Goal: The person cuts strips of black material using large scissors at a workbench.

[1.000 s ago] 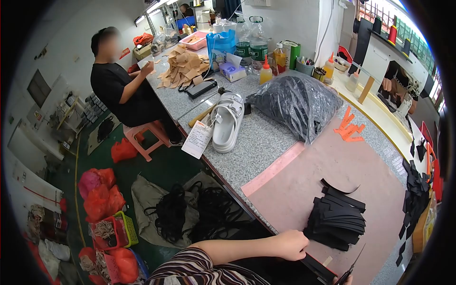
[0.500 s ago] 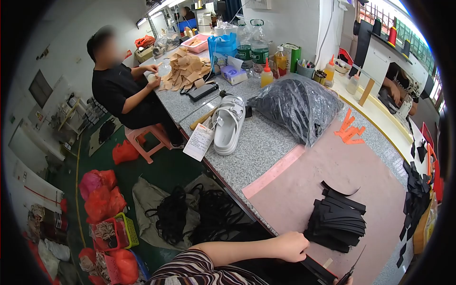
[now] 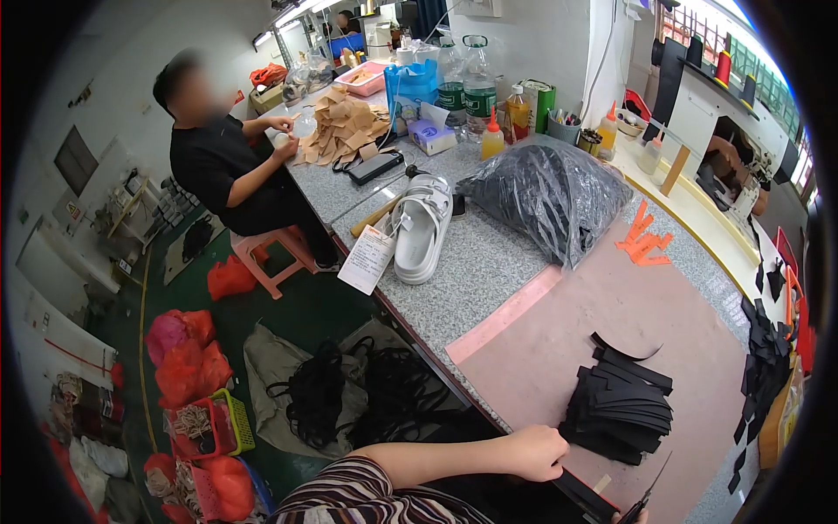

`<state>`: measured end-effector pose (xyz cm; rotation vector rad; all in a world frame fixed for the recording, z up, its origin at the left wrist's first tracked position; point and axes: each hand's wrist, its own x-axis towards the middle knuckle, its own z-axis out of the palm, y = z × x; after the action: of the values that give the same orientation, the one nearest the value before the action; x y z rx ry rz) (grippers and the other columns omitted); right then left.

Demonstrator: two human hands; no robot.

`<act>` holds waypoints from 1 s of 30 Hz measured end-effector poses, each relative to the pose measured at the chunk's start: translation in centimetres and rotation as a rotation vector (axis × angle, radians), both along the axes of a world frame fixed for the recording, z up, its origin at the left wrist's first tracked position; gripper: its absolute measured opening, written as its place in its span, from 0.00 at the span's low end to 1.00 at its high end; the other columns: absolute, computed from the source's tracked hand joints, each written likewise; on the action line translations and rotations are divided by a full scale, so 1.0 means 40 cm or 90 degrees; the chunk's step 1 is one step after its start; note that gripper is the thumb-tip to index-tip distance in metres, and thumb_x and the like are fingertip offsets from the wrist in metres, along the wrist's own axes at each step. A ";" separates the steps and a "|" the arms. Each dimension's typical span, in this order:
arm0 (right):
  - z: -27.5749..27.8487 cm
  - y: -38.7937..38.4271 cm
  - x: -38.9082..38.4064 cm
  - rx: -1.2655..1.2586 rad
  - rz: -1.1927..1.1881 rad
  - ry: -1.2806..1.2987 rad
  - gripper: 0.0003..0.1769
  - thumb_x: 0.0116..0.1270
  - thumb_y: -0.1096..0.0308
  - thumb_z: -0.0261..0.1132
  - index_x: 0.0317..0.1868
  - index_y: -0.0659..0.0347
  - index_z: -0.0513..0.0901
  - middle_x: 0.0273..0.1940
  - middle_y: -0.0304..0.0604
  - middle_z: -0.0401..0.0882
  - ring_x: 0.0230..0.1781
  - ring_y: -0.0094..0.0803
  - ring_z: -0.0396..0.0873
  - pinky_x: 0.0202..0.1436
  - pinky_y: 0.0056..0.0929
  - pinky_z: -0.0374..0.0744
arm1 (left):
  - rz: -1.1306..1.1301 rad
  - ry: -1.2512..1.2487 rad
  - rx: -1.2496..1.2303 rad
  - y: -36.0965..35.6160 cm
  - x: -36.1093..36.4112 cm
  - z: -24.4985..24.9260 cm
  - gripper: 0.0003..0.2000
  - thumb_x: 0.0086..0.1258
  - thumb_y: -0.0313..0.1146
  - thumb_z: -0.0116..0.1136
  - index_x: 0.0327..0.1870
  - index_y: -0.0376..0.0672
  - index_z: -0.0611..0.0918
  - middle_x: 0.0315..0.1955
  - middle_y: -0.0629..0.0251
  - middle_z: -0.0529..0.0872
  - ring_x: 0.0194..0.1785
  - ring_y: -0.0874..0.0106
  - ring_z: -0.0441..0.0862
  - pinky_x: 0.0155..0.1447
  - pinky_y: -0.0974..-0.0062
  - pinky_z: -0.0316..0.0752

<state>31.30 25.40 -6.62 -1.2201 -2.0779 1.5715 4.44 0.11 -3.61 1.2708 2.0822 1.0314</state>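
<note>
My left hand [image 3: 536, 453] is closed, pinching the end of a black strip [image 3: 583, 496] with a thin red edge at the table's near side. At the bottom edge only a sliver of my right hand [image 3: 632, 517] shows, closed around black-handled scissors [image 3: 647, 499], whose blades point up and right. Just beyond my left hand lies a fanned stack of black strips [image 3: 620, 410] on the pinkish mat [image 3: 541, 349]. One curved strip [image 3: 624, 349] sticks out at the top of the stack. The lower part of the held strip is cut off by the frame.
A grey sandal [image 3: 422, 231] with a paper tag [image 3: 367, 259] stands on the speckled table. Behind the mat sits a plastic bag of dark pieces [image 3: 550, 196]; orange slips [image 3: 643, 236] lie beside it. A seated co-worker [image 3: 227, 166] handles pieces near a tan pile [image 3: 340, 127].
My hands, the strip and the scissors look unmoved. The seated co-worker's head has shifted slightly to the left, and the person at the sewing machine on the right has moved a little.
</note>
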 end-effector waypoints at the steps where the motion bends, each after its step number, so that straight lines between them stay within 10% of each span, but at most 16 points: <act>1: -0.003 0.003 0.003 -0.001 -0.002 -0.002 0.37 0.65 0.83 0.68 0.73 0.61 0.65 0.64 0.44 0.73 0.62 0.33 0.72 0.65 0.32 0.73 | 0.000 -0.001 -0.001 -0.001 0.000 0.001 0.09 0.58 0.34 0.60 0.26 0.37 0.83 0.23 0.49 0.85 0.31 0.49 0.84 0.39 0.54 0.80; 30: -0.026 0.014 0.016 -0.030 -0.005 0.036 0.37 0.65 0.81 0.70 0.73 0.60 0.66 0.63 0.42 0.74 0.60 0.32 0.73 0.63 0.31 0.74 | -0.009 -0.009 -0.011 -0.001 -0.004 0.006 0.09 0.59 0.35 0.60 0.28 0.37 0.84 0.24 0.50 0.86 0.32 0.49 0.85 0.40 0.55 0.80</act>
<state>31.95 25.95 -7.64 -1.1840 -2.0085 1.6412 4.28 0.09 -3.39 1.2641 2.0649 1.0103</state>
